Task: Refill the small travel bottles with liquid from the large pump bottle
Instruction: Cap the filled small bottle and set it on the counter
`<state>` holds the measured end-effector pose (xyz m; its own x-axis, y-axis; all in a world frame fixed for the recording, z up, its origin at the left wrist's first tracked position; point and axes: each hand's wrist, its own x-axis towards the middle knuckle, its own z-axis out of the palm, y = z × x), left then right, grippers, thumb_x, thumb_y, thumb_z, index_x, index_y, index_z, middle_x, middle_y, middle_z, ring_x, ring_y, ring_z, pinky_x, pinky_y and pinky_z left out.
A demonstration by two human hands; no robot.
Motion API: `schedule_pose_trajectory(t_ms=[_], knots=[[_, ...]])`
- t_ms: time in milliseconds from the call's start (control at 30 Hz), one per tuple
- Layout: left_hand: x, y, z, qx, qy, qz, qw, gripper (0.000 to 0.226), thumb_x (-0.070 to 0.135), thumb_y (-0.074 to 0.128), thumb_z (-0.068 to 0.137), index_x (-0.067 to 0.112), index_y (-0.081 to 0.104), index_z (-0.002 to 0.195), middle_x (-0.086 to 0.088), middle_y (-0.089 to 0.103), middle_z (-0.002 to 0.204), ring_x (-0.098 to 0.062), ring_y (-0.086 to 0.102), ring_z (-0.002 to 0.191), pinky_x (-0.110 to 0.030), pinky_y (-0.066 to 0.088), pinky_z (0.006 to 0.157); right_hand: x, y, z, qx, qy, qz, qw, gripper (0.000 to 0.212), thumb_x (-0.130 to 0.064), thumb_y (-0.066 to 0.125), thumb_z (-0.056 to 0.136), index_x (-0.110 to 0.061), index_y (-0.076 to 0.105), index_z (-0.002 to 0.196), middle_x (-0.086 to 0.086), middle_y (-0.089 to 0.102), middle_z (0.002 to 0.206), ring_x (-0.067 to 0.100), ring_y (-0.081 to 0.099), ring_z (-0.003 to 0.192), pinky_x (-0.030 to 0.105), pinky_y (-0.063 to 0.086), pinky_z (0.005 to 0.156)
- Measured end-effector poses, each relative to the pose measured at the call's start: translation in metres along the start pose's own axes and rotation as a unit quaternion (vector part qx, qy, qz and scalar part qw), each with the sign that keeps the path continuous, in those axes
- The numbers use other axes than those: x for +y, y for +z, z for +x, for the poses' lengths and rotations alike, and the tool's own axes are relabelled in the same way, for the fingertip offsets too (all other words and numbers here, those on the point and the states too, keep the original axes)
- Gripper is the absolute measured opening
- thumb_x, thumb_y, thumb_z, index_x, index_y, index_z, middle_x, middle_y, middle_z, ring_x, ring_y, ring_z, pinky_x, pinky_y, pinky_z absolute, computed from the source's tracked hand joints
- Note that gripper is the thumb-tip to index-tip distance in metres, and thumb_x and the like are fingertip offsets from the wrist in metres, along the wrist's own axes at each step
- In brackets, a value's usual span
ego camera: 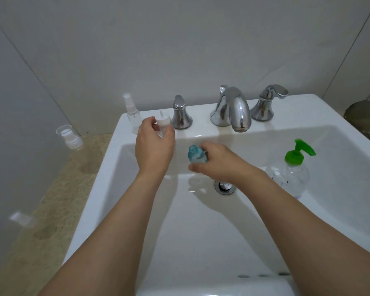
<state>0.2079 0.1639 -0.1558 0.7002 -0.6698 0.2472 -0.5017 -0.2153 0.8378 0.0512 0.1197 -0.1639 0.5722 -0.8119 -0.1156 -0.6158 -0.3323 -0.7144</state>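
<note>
- The right hand (217, 162) is gripping a small blue-tinted travel bottle (196, 155) over the sink basin (201, 227), fingers curled round its body, its open neck tilting toward the left
- The left hand (154, 144) is pinching a white spray top (163, 122) between thumb and fingertips, holding it up near the left tap handle (180, 113); the top is apart from the bottle it seems to belong to
- The large pump bottle (292, 171) with the green pump is standing in the right part of the basin, just beside the right forearm, and neither hand is touching it
- A second clear travel bottle (132, 113) is standing capped on the sink ledge behind the left hand; a loose clear cap (69, 136) and another small clear piece (21, 218) are lying on the counter to the left
- Judging from this, the step in hand is opening the blue bottle for filling, so the spray top is wanting a safe resting place on the ledge, not in the basin where it could roll toward the drain (224, 186)
- To do it well, the right hand should be bringing the bottle upright and close under the pump spout, keeping the neck steady, since the opening looks narrow and liquid could be running down the outside
- Working over the basin is helping: any spill is landing where it can be rinsed
</note>
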Motion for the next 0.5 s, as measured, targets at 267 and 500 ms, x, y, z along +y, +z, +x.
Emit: schedule_pose_trajectory(t_ms=[267,500], knots=[[0.008,-0.018,-0.002,-0.075,0.032,0.081,0.993,0.029,0.036,0.066,0.088,0.021,0.05,0.107,0.012,0.061,0.095,-0.025,0.066,0.088,-0.039,0.051,0.076,0.001,-0.002,0.0,-0.01,0.018,-0.01,1.0,0.037,-0.045,0.073,0.077,-0.024,0.056,0.103,-0.004,0.059,0.098,0.014,0.06,0.083,0.036,0.052,0.077],[0.017,-0.036,-0.008,-0.146,0.208,0.127,0.959,0.024,0.037,0.067,0.091,0.025,0.062,0.111,0.012,0.065,0.092,-0.018,0.063,0.077,-0.04,0.053,0.073,0.0,-0.004,0.0,-0.007,0.023,-0.007,1.0,0.039,-0.045,0.073,0.077,-0.026,0.056,0.107,-0.003,0.058,0.101,0.015,0.059,0.085,0.032,0.049,0.074]])
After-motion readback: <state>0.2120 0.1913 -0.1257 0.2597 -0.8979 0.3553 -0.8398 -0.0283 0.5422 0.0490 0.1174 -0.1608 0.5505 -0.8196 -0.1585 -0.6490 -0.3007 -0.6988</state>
